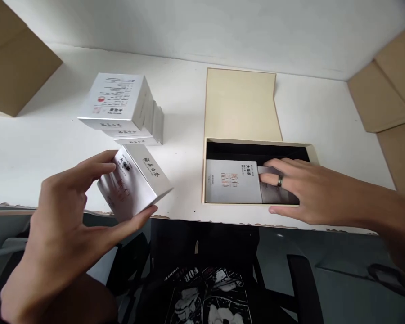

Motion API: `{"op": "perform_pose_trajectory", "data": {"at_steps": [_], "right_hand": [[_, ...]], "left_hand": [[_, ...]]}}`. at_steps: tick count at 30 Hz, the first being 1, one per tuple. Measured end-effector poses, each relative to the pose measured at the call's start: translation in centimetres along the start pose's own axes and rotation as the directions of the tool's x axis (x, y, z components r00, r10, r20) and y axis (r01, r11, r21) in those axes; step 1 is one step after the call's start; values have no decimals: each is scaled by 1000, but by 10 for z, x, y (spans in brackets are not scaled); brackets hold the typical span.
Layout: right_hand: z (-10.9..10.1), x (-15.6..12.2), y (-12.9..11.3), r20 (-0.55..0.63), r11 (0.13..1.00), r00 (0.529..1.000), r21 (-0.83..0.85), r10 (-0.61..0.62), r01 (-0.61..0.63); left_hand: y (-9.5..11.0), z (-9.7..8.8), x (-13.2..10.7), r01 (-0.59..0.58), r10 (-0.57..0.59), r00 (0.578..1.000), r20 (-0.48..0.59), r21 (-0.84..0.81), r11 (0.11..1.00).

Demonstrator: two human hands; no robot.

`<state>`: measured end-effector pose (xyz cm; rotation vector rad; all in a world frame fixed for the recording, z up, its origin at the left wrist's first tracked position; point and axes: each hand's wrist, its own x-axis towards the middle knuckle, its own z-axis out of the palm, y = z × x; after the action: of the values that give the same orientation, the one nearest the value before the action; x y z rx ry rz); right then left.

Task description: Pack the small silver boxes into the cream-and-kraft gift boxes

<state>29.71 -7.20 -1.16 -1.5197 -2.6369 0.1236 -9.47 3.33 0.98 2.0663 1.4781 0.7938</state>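
My left hand (74,216) grips a small silver-white carton (131,184), tilted above the table's front edge, thumb at its lower end and fingers at the upper side. Over the open gift box (260,140) at the right, my right hand (293,186) reaches in with a ring on one finger. Its fingers lie spread on a second silver carton (273,193), mostly covered by the hand. Beside that one, at the left of the box, another silver carton (232,182) with red and black characters lies flat. The box has a black inside and cream rim.
A stack of silver-white cartons (116,96) stands behind my left hand. The gift box's cream lid (241,103) lies folded back toward the wall. Brown cardboard boxes stand at the left (16,67) and right (384,90). The white table (182,135) has a chipped front edge.
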Motion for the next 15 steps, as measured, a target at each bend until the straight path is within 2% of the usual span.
{"op": "perform_pose_trajectory", "data": {"at_steps": [2,4,5,6,7,8,10,13,15], "right_hand": [[-1,1,-2,52,1000,998,15,22,-23],[-7,-1,-4,142,995,987,54,73,-82],[-13,-4,-5,190,988,975,77,114,-131],[-20,-7,-6,224,975,960,101,170,-196],[-27,-11,-7,237,954,943,129,235,-271],[-34,-16,-9,220,927,929,168,298,-337],[-45,-23,-13,97,884,924,272,369,-381],[-48,-24,-19,-108,902,937,328,333,-283],[-44,-20,-23,-173,924,941,306,292,-230]], "left_hand": [[16,5,6,-135,139,989,50,-76,988],[34,9,13,-231,234,969,77,-51,972],[44,12,17,-306,307,945,111,-25,952],[55,16,21,-405,401,902,162,-10,914],[67,22,26,-516,506,834,221,-11,856],[80,28,30,-620,602,749,277,-28,784],[106,45,39,-747,718,580,385,-101,658],[137,71,49,-759,771,414,485,-283,586],[144,80,51,-729,791,349,503,-385,566]]}}
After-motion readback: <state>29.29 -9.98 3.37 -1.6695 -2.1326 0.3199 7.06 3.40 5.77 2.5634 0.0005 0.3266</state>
